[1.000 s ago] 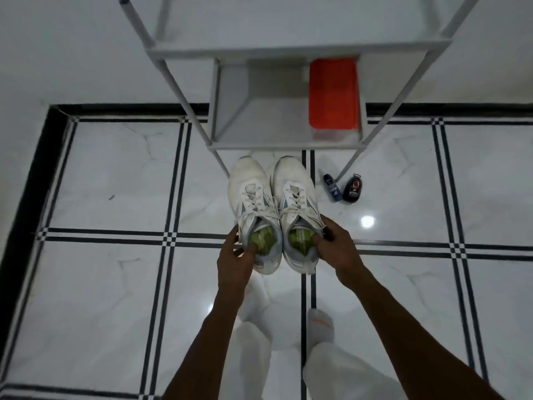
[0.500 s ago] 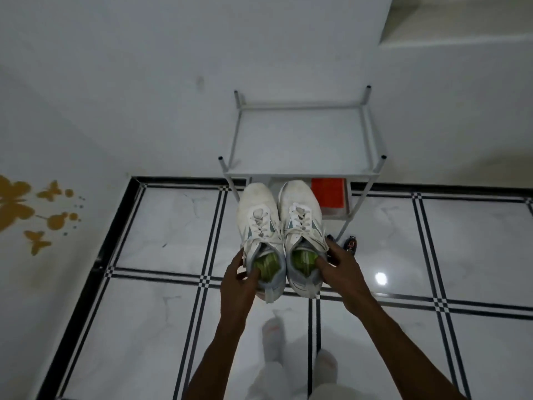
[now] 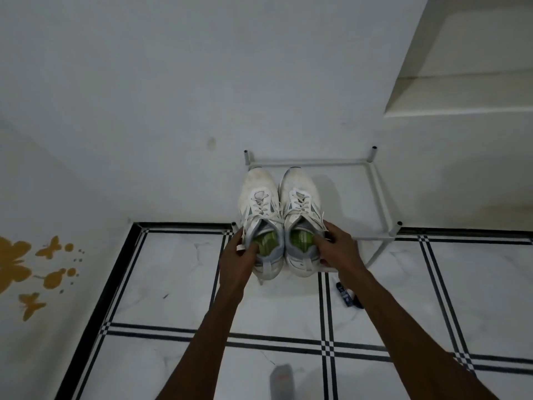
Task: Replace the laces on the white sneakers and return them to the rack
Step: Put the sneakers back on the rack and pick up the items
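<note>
On rack (image 3: 377, 194) top | left hand (image 3: 236, 261) grip grasping left sneaker (image 3: 259, 215) heel | right hand (image 3: 337, 249) grip grasping right sneaker (image 3: 300, 209)

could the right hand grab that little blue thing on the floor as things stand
Probably not yet: the right hand is busy gripping the right sneaker. The blue thing lies bare on the floor just below it, with nothing between.

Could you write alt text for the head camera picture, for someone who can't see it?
Two bare hands, left and right, hold a pair of laced white sneakers by the heels, toes over the top shelf of a white metal rack against a white wall. Below is white tiled floor with black lines.
</note>
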The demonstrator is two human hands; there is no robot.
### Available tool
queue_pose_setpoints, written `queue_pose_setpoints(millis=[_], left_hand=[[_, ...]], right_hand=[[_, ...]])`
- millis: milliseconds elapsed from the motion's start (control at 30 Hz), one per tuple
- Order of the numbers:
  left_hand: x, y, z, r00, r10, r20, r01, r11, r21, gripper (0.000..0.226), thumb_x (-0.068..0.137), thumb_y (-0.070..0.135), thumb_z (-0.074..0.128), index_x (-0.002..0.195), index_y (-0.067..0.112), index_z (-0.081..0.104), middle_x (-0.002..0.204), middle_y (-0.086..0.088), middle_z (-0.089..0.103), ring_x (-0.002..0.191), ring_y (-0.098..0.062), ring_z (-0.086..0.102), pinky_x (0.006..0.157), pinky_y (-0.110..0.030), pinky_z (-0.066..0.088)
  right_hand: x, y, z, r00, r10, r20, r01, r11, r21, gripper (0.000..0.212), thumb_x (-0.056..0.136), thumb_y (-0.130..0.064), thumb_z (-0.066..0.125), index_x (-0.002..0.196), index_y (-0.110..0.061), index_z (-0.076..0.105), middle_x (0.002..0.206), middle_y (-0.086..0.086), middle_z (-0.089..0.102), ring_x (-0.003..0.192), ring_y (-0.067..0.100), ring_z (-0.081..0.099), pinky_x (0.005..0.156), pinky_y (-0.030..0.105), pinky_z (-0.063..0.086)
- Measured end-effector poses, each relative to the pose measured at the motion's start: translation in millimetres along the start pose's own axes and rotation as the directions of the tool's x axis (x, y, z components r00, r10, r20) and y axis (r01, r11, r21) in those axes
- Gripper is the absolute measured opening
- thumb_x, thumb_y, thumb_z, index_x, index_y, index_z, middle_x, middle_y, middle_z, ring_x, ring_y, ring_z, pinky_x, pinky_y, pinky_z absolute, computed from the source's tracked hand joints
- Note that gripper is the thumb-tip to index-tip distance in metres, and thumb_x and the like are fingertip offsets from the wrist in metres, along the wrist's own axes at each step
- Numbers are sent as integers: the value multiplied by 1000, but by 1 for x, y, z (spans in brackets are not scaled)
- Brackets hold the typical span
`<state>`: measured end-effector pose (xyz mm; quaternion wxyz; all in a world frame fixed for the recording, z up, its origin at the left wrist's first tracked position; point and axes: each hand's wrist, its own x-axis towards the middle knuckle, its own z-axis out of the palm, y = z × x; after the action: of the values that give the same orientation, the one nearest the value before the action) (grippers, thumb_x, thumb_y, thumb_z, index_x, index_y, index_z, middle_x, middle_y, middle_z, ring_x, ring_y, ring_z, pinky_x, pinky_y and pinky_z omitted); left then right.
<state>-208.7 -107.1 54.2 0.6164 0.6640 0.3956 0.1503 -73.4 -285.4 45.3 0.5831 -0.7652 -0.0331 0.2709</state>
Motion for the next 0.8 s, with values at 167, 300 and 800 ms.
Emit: queue_pose_setpoints(millis=[167,300,800], left_hand=[[94,4,23,997,-11,78,4,996,88,44,94,11,61,137,22,62,119,0,70,82,9,64,60,-2,45],[155,-4,46,993,-49,107,35,990,133,45,95,11,60,139,21,60,124,0,67,95,1,61,60,-1,45],[228,-28,71,982,-116,152,82,973,216,50,95,28,66,143,25,54,131,-4,61,116,-18,58,89,-26,46]], right_hand=[[88,-6,13,998,44,-52,-47,997,-60,37,84,-38,63,122,-37,65,101,-8,73,92,15,70,82,42,61],[151,4,20,988,125,-85,-130,990,-51,34,88,-40,66,122,-37,63,108,-4,71,96,18,68,82,46,61],[217,24,22,978,200,-55,-204,976,-77,37,93,-40,62,128,-32,57,122,2,66,105,20,64,88,46,59]])
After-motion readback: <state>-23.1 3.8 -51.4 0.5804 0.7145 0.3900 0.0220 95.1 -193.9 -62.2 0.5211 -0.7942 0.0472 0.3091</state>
